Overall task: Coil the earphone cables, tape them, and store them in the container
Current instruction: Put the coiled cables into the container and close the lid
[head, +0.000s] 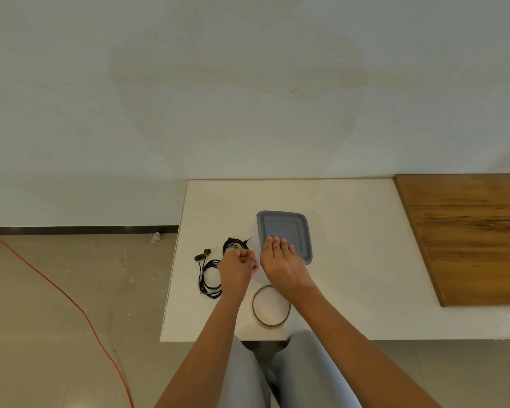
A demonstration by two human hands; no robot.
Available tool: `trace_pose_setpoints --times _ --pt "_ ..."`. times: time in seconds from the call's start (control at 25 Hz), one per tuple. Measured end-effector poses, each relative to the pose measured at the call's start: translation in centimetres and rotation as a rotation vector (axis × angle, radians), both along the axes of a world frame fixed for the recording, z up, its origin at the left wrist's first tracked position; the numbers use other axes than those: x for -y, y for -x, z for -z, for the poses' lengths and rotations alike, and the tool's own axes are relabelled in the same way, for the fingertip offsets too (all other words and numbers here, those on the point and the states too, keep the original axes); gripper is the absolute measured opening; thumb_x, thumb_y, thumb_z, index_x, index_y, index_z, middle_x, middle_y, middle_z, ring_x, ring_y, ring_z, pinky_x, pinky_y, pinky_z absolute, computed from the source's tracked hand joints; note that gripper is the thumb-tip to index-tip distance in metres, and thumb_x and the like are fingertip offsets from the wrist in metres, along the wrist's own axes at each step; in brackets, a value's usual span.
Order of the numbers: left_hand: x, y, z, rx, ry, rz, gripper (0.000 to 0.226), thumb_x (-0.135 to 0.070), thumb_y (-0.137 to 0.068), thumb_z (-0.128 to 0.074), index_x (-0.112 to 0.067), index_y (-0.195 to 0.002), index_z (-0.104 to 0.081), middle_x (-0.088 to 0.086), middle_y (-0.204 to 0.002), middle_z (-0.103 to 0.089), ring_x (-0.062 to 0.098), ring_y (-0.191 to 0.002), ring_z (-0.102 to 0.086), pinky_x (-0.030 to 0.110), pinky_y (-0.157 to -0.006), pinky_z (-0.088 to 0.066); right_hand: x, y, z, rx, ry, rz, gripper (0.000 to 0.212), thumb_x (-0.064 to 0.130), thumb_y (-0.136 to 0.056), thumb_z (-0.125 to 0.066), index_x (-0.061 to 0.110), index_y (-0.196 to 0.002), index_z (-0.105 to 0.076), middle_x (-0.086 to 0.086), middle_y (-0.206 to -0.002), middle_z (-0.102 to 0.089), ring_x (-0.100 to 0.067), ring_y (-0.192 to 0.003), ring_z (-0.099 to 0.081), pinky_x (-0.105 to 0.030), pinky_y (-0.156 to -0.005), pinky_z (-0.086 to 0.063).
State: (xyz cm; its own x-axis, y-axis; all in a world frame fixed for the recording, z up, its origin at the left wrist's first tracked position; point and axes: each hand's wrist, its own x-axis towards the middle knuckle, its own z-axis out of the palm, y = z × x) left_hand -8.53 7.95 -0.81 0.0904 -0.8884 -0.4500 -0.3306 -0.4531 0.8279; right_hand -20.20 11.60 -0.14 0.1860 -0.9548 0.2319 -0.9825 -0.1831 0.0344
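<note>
The left hand has curled fingers that pinch the near edge of the far coil on the white table. A second coil lies just left of it. The right hand is flat and slack, its fingertips over the near-left corner of the grey container. The tape roll lies near, partly under the right wrist. A wooden board is on the right, and a red cord runs across the floor on the left.
</note>
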Motion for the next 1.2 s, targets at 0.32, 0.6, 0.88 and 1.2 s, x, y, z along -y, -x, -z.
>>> trace_pose_setpoints --times 0.32,0.6,0.88,1.2 --pt "1.4 -0.1 0.4 -0.02 -0.035 -0.02 0.009 0.002 -0.089 -0.057 0.003 -0.086 -0.066 0.016 -0.084 -0.069 0.019 -0.073 -0.064 0.016 -0.057 -0.055 -1.2 6.3 -3.3 1.248 0.44 0.873 0.027 0.025 -0.1 -0.035 0.012 -0.103 -0.058 0.0 -0.085 -0.061 -0.024 -0.074 -0.061 -0.041 -0.065 -0.054" --pt "1.0 0.1 0.3 -0.064 -0.033 -0.043 0.008 -0.001 -0.09 -0.057 -0.002 -0.088 -0.065 0.013 -0.084 -0.067 0.019 -0.07 -0.064 0.033 -0.071 -0.06 -2.2 12.3 2.3 1.719 0.189 1.333 0.017 0.011 -0.096 -0.051 0.004 -0.096 -0.066 -0.013 -0.098 -0.065 -0.028 -0.095 -0.065 -0.045 -0.089 -0.056" --pt "1.1 -2.2 -0.8 0.033 0.077 -0.127 0.014 -0.002 -0.087 -0.057 -0.005 -0.097 -0.066 0.015 -0.09 -0.071 0.025 -0.076 -0.068 0.03 -0.072 -0.057 -1.4 9.1 0.1 0.976 0.31 0.966 0.029 0.002 -0.089 -0.059 0.005 -0.117 -0.062 -0.016 -0.116 -0.053 -0.028 -0.105 -0.054 -0.037 -0.088 -0.05" --pt "1.7 -6.1 -0.6 0.173 0.189 -0.162 0.027 0.005 -0.085 -0.054 -0.006 -0.108 -0.062 0.001 -0.1 -0.064 0.008 -0.085 -0.059 0.001 -0.064 -0.04 7.4 -4.9 -0.6 0.502 -0.542 0.155 0.017 -0.002 -0.09 -0.049 -0.001 -0.105 -0.058 -0.015 -0.111 -0.055 -0.031 -0.1 -0.057 -0.034 -0.073 -0.046"
